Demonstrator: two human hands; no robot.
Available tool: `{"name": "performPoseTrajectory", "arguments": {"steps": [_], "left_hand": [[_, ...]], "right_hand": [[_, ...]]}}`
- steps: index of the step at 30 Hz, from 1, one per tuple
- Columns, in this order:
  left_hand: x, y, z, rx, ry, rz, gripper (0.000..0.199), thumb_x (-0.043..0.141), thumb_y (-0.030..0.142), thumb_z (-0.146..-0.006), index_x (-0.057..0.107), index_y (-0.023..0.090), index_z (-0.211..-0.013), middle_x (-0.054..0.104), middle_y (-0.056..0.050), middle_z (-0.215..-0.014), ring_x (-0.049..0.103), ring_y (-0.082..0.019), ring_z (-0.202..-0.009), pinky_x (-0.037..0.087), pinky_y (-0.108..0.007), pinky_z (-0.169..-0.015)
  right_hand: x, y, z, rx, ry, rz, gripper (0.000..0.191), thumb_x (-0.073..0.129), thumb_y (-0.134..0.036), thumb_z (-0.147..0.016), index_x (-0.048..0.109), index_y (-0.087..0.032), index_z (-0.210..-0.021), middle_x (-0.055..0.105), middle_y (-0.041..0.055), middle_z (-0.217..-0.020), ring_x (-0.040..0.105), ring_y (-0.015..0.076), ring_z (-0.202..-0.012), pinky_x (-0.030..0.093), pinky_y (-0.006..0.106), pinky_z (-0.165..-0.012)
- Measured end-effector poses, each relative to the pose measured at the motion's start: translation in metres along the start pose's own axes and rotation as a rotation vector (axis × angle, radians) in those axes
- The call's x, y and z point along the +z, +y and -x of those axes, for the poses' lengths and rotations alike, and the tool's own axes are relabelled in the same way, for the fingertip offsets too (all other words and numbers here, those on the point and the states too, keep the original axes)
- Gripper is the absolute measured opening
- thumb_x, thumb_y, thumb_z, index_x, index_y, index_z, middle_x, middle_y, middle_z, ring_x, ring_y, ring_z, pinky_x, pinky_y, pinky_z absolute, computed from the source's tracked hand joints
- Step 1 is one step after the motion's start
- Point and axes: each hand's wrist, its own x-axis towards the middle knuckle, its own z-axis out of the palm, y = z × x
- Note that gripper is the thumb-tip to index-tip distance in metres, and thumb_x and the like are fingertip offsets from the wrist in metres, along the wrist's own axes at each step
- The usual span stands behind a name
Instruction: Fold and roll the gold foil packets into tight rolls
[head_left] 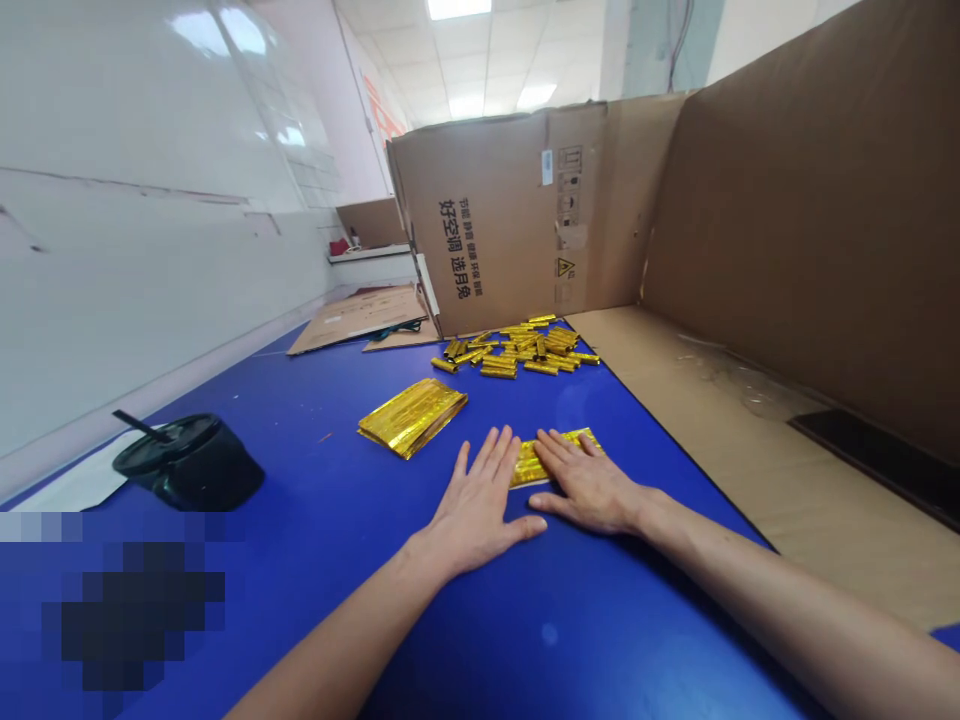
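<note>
While left hand (pixel 474 505) and right hand (pixel 594 492) lay palms down, thumbs spread, one gold sheet (pixel 529 466) ran left to right, left end by left fingers, right half under right, near-right of gold stack (pixel 411 412).

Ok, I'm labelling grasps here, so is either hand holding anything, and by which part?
Nothing is held. The right hand lies flat, fingers over the gold foil piece; the left hand is flat too, fingers at its left end.
</note>
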Motion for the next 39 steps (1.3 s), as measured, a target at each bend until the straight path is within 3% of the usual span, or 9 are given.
{"name": "performPoseTrajectory", "arguments": {"steps": [4, 8, 12, 18, 24, 27, 30, 32, 39], "left_hand": [[-0.001, 0.004, 0.001, 0.017, -0.169, 0.044, 0.084, 0.023, 0.067, -0.073, 0.005, 0.012, -0.134, 0.005, -0.012, -0.14, 0.0, -0.022, -0.128, 0.006, -0.044, -0.102], [-0.003, 0.004, 0.001, 0.003, -0.208, 0.039, 0.085, 0.022, 0.068, -0.073, 0.002, 0.011, -0.134, 0.0, -0.012, -0.14, -0.004, -0.022, -0.127, 0.004, -0.043, -0.102], [-0.004, 0.004, 0.001, 0.012, -0.235, 0.031, 0.088, 0.022, 0.069, -0.072, 0.001, 0.011, -0.134, -0.001, -0.012, -0.14, -0.004, -0.023, -0.127, 0.004, -0.043, -0.102], [-0.004, 0.005, 0.0, -0.031, -0.24, 0.001, 0.083, 0.016, 0.066, -0.075, 0.003, 0.01, -0.134, 0.003, -0.012, -0.14, -0.002, -0.024, -0.127, 0.005, -0.045, -0.101], [-0.002, 0.006, 0.0, -0.041, -0.235, 0.005, 0.084, 0.015, 0.067, -0.075, 0.001, 0.009, -0.134, 0.001, -0.013, -0.139, -0.004, -0.024, -0.127, 0.005, -0.046, -0.101], [-0.001, 0.006, 0.0, -0.042, -0.233, 0.01, 0.084, 0.016, 0.067, -0.075, 0.001, 0.009, -0.134, 0.0, -0.013, -0.139, -0.005, -0.024, -0.127, 0.004, -0.047, -0.101], [-0.001, 0.006, 0.0, -0.029, -0.243, 0.006, 0.08, 0.019, 0.064, -0.077, -0.001, 0.011, -0.134, -0.001, -0.013, -0.139, -0.005, -0.023, -0.127, 0.004, -0.046, -0.101], [-0.001, 0.006, 0.0, -0.032, -0.244, 0.005, 0.08, 0.021, 0.063, -0.077, -0.001, 0.011, -0.134, -0.001, -0.012, -0.14, -0.005, -0.023, -0.127, 0.004, -0.046, -0.101], [-0.003, 0.007, 0.0, -0.055, -0.241, 0.025, 0.085, 0.016, 0.068, -0.074, 0.002, 0.01, -0.134, 0.0, -0.012, -0.139, -0.004, -0.025, -0.127, 0.005, -0.048, -0.1]], "right_hand": [[0.001, -0.016, 0.004, -0.069, -0.012, -0.049, 0.082, 0.027, -0.065, -0.074, 0.02, -0.008, -0.133, 0.015, 0.0164, -0.139, 0.01, 0.0273, -0.127, 0.008, 0.048, -0.1], [0.0, -0.022, 0.007, -0.142, 0.043, -0.057, 0.077, 0.03, -0.058, -0.077, 0.018, -0.008, -0.134, 0.013, 0.015, -0.14, 0.007, 0.0246, -0.127, 0.004, 0.046, -0.101], [0.002, -0.02, 0.006, -0.172, -0.035, -0.118, 0.074, 0.027, -0.058, -0.079, 0.014, -0.012, -0.135, 0.017, 0.0108, -0.14, 0.01, 0.0215, -0.127, 0.007, 0.042, -0.102], [-0.003, 0.006, 0.001, 0.054, -0.001, -0.035, 0.075, 0.019, -0.064, -0.077, 0.025, -0.014, -0.132, 0.022, 0.0112, -0.138, 0.014, 0.0243, -0.126, 0.008, 0.047, -0.1], [-0.003, 0.01, -0.001, 0.201, 0.079, 0.028, 0.082, 0.017, -0.064, -0.077, 0.028, -0.001, -0.129, 0.022, 0.0226, -0.135, 0.015, 0.032, -0.125, 0.001, 0.057, -0.095], [-0.001, -0.01, 0.001, 0.086, 0.136, 0.023, 0.083, 0.02, -0.065, -0.076, 0.024, -0.003, -0.131, 0.016, 0.0193, -0.138, 0.009, 0.0287, -0.127, -0.001, 0.052, -0.098], [0.0, -0.031, 0.006, -0.142, 0.035, -0.116, 0.079, 0.02, -0.064, -0.077, 0.015, -0.01, -0.134, 0.014, 0.0139, -0.14, 0.01, 0.0229, -0.127, 0.009, 0.044, -0.101], [0.0, -0.035, 0.008, -0.162, -0.004, -0.156, 0.079, 0.019, -0.064, -0.077, 0.012, -0.011, -0.135, 0.014, 0.0134, -0.14, 0.011, 0.0222, -0.127, 0.01, 0.042, -0.101], [-0.001, 0.003, 0.001, 0.047, -0.001, -0.05, 0.076, 0.015, -0.064, -0.077, 0.023, -0.012, -0.133, 0.02, 0.0143, -0.138, 0.013, 0.0229, -0.127, 0.008, 0.047, -0.1]]}}
